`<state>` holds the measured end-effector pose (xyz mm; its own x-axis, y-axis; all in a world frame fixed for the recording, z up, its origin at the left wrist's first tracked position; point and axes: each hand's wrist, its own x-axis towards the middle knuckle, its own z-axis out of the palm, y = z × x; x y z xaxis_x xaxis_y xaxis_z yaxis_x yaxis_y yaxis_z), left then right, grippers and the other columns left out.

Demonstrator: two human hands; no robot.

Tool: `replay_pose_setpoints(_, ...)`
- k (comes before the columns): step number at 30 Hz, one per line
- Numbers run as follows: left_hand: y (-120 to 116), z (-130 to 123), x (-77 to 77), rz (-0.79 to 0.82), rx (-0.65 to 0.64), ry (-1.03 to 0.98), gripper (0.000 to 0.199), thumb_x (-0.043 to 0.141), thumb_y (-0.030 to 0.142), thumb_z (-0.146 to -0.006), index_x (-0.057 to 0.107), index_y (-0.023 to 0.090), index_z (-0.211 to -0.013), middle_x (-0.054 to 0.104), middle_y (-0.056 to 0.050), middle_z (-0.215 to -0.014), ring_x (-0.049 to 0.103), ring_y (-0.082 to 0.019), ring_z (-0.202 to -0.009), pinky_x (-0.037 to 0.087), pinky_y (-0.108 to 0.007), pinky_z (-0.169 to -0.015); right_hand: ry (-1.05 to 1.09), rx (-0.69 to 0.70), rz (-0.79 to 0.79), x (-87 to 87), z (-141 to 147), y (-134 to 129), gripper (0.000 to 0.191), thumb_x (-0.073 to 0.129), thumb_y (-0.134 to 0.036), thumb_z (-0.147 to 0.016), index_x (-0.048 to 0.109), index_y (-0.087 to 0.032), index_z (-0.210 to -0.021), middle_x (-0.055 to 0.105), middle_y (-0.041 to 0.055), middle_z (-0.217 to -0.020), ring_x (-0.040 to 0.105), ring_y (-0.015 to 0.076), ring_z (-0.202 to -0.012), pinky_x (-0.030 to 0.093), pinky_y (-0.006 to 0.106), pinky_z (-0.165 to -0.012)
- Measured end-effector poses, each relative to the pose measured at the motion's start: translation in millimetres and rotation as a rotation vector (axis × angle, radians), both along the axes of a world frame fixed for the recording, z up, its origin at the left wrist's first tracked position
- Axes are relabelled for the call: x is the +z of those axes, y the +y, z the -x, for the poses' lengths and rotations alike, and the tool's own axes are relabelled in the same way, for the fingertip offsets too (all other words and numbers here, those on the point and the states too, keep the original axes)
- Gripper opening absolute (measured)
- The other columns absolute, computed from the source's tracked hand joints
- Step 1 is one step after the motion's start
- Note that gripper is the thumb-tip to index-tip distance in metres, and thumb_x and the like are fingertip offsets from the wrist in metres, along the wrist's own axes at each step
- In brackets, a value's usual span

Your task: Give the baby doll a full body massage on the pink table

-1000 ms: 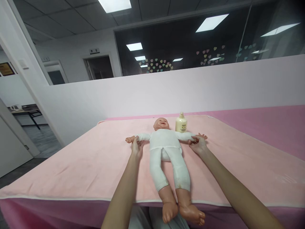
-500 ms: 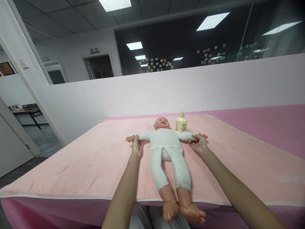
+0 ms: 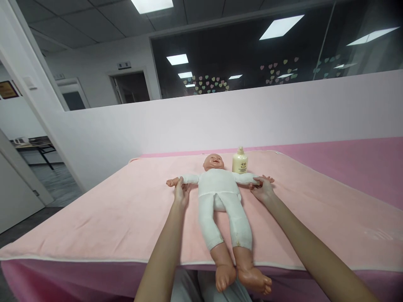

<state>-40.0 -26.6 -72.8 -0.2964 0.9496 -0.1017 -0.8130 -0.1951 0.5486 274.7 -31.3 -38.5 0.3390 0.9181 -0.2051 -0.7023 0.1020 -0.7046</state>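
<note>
A baby doll [image 3: 219,183] in a white cloth body lies on its back on a pink towel [image 3: 126,209], arms stretched out sideways and feet over the front edge. My left hand [image 3: 181,191] is closed around the doll's arm on the left, near its wrist. On the right, my right hand [image 3: 262,189] grips the other arm close to the wrist, thumb on top. Just behind that arm stands a pale yellow pump bottle [image 3: 240,162], upright beside the doll's head.
The towel covers a table with a pink cloth [image 3: 355,163]. Behind it rises a white half wall [image 3: 220,119] with dark glass above. A door [image 3: 19,180] stands at the far left.
</note>
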Motion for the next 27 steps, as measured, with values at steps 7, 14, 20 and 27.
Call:
replay_pose_setpoints(7,-2.1,-1.2,3.3,0.017,0.001,-0.006,0.009,0.058,0.023,-0.082,0.057,0.018,-0.09,0.056,-0.005,-0.089,0.059,-0.015,-0.087,0.055,-0.028,-0.078,-0.033,0.012,0.0,-2.5,-1.3,2.7,0.039,0.056,-0.002,-0.057,0.039,-0.027,-0.082,0.049,-0.006,-0.076,0.049,0.008,-0.059,0.042,0.016,-0.045)
replay_pose_setpoints(14,-2.7,-1.2,3.6,0.01,0.0,-0.001,0.008,0.058,0.022,-0.082,0.057,0.018,-0.089,0.056,-0.005,-0.088,0.059,-0.014,-0.087,0.055,-0.026,-0.078,-0.023,0.016,-0.001,0.2,0.5,-0.5,0.038,0.056,-0.002,-0.057,0.037,-0.026,-0.08,0.048,-0.0063,-0.074,0.049,0.0074,-0.057,0.042,0.016,-0.043)
replay_pose_setpoints(20,-3.6,-1.1,4.0,0.003,-0.004,-0.004,0.009,0.059,0.021,-0.081,0.058,0.018,-0.09,0.057,-0.005,-0.088,0.058,-0.013,-0.086,0.054,-0.026,-0.079,-0.019,0.019,0.01,3.5,2.5,-4.2,0.036,0.057,-0.002,-0.058,0.038,-0.025,-0.078,0.049,-0.0059,-0.074,0.049,0.0073,-0.058,0.042,0.015,-0.044)
replay_pose_setpoints(27,-3.8,-0.8,5.1,0.012,-0.013,-0.009,0.009,0.059,0.02,-0.081,0.059,0.017,-0.09,0.056,-0.004,-0.086,0.058,-0.012,-0.083,0.054,-0.025,-0.078,-0.002,0.003,0.002,3.5,2.7,-3.8,0.037,0.056,-0.001,-0.057,0.039,-0.025,-0.079,0.049,-0.0065,-0.074,0.049,0.0075,-0.058,0.042,0.016,-0.043)
